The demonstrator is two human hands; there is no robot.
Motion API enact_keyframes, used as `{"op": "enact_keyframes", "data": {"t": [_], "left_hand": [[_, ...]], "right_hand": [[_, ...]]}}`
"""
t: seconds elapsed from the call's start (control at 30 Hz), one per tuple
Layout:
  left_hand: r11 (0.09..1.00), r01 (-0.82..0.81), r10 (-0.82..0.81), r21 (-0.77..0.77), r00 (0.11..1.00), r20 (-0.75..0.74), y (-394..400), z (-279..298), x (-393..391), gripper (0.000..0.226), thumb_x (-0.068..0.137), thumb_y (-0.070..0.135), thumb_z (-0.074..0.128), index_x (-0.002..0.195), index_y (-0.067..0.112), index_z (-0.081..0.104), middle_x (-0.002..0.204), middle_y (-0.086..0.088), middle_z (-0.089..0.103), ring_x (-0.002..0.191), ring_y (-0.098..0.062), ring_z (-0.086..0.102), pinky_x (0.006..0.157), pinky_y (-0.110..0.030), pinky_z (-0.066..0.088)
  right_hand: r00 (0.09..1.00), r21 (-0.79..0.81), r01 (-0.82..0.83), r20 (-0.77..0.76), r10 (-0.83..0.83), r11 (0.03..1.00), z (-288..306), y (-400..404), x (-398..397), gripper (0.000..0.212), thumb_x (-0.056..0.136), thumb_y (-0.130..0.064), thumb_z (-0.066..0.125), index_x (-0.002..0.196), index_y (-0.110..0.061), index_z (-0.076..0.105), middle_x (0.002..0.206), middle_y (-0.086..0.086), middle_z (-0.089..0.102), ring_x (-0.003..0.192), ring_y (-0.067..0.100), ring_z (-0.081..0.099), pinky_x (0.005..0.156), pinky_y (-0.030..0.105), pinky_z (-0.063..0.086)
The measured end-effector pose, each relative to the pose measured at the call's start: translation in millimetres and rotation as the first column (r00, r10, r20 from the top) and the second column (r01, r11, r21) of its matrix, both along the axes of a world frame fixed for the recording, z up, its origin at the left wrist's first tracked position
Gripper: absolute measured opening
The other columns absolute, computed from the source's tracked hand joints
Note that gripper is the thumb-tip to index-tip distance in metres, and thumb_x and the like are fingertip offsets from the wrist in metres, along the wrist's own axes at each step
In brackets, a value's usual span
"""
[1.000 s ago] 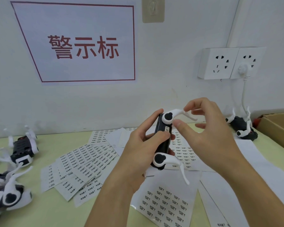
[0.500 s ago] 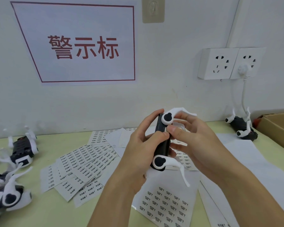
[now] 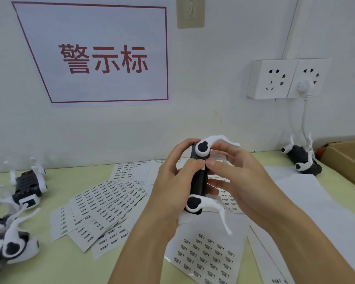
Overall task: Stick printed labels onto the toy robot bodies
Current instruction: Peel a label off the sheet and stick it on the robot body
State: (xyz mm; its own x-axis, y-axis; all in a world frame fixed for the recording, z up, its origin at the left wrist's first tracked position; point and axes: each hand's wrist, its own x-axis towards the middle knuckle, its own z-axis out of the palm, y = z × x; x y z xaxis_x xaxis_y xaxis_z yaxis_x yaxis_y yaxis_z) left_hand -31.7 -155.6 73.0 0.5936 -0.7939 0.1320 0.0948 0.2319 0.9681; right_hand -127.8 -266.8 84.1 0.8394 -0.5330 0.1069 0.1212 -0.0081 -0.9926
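Observation:
A black toy robot body (image 3: 199,181) with white legs is held upright above the table. My left hand (image 3: 172,191) grips it from the left, thumb on its front edge. My right hand (image 3: 240,181) wraps round its right side, with the thumb pressing on the body's edge beside my left thumb. Any label under the thumbs is hidden. A sheet of printed labels (image 3: 207,255) lies below the hands. More label sheets (image 3: 103,203) are fanned out to the left.
Toy robots lie at the left (image 3: 29,185) and lower left (image 3: 10,244), and another at the back right (image 3: 301,158). A cardboard box (image 3: 348,160) sits at the right edge. Blank backing paper (image 3: 307,201) covers the right side. Wall sockets (image 3: 287,78) hang above.
My right hand came down from above the robot's top leg and closed round its right side, thumb now pressing on the body. My left hand kept its hold.

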Motion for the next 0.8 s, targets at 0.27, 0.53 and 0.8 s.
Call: {"op": "enact_keyframes", "data": {"t": [0.27,0.53,0.8], "left_hand": [[0.995,0.060,-0.064,-0.076,0.997,-0.047,-0.3,-1.7,-0.1,0.056,0.069,0.029,0.068,0.124,0.033,0.064,0.092,-0.011,0.070,0.068,-0.026,0.062,0.068,-0.035,0.053],[0.992,0.056,-0.061,-0.114,0.997,-0.039,-0.2,-2.6,0.2,0.055,0.068,0.030,0.070,0.122,0.036,0.067,0.093,-0.009,0.071,0.067,-0.025,0.063,0.064,-0.033,0.055],[0.988,0.104,-0.112,-0.114,0.992,-0.065,2.0,-2.8,2.0,0.049,0.080,0.017,0.060,0.124,0.039,0.066,0.101,-0.011,0.072,0.071,-0.026,0.063,0.067,-0.035,0.057]], "right_hand": [[0.998,-0.021,-0.008,0.059,0.009,1.000,-4.3,-3.6,0.5,0.052,0.075,-0.019,0.072,0.126,-0.017,0.061,0.117,0.003,0.071,0.099,0.032,0.071,0.092,0.048,0.054],[0.997,0.018,-0.029,0.072,0.027,0.999,-4.8,-6.9,0.3,0.051,0.075,-0.018,0.071,0.125,-0.018,0.063,0.120,0.000,0.070,0.098,0.025,0.072,0.084,0.037,0.054],[0.996,0.040,-0.043,0.081,0.039,0.998,-2.7,-6.3,-0.5,0.041,0.083,-0.016,0.070,0.124,-0.017,0.065,0.118,0.004,0.070,0.097,0.023,0.070,0.082,0.037,0.055]]}}
